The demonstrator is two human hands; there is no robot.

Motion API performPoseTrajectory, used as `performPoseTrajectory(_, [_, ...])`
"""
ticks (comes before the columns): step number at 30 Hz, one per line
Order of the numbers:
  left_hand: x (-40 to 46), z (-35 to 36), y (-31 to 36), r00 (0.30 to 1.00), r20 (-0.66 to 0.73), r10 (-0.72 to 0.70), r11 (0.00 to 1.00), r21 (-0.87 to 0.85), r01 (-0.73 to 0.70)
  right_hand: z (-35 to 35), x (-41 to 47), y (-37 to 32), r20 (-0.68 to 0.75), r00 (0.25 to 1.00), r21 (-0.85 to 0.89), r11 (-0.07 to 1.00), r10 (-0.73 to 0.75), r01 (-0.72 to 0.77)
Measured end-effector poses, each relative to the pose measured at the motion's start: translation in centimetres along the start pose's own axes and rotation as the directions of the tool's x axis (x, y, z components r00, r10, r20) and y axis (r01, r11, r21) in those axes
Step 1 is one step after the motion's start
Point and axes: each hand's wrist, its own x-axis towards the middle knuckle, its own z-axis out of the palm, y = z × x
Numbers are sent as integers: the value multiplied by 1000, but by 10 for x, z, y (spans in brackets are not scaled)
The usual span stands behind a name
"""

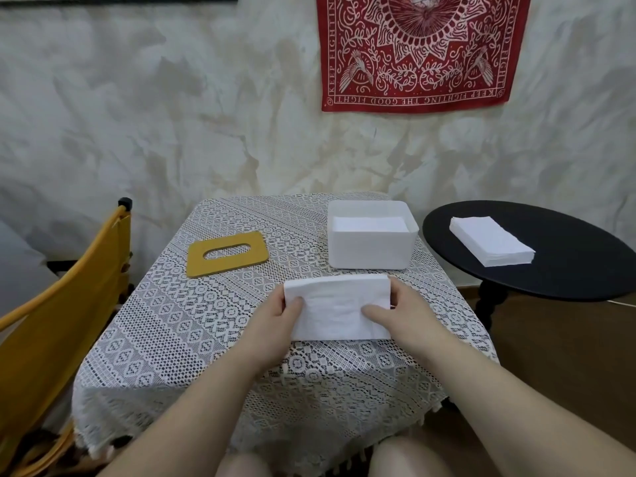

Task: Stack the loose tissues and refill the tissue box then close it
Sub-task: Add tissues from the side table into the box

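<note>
A white stack of tissues (335,306) lies on the lace-covered table (192,321) in front of me. My left hand (278,323) grips its left end, thumb on top. My right hand (395,313) grips its right end, thumb on top and fingers round the edge. Behind the stack stands the open white tissue box (371,251), with white tissues visible inside. Its yellow-brown lid (227,253), with an oval slot, lies flat on the table to the left.
A second stack of tissues (490,241) sits on a round black side table (568,270) at the right. A yellow chair (62,321) stands close at the table's left. A red cloth hangs on the wall behind.
</note>
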Motion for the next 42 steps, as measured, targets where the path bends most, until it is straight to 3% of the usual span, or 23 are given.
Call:
performPoseTrajectory(4, [0,0,3,998,-25,-51,980,-193,45,0,1,-4,31,996,258,962,78,-83])
performPoseTrajectory(9, [1,5,11,998,-34,-44,965,-261,34,1,-1,-17,89,990,450,881,114,-142])
performPoseTrajectory(15, [-2,9,20,994,-34,-105,915,-394,83,0,-8,-21,114,990,467,876,80,-125])
performPoseTrajectory(21, [3,8,25,996,-42,-82,920,-387,59,-11,-12,-25,140,984,490,856,108,-164])
performPoseTrajectory(26, [30,10,51,991,-82,-107,923,-379,68,-31,-5,-31,-49,995,490,870,91,-55])
performPoseTrajectory(29, [64,13,66,976,-195,-93,953,-303,31,-49,2,-36,-152,984,519,855,89,3])
performPoseTrajectory(32, [102,20,67,960,-276,-41,995,-95,16,-65,6,-36,-202,976,523,851,79,39])
performPoseTrajectory(37, [148,35,61,970,-241,-20,960,267,86,-86,15,-23,-294,949,557,827,110,77])
performPoseTrajectory(42, [175,41,54,969,-234,-82,950,274,147,-95,24,-12,-311,944,559,825,109,89])
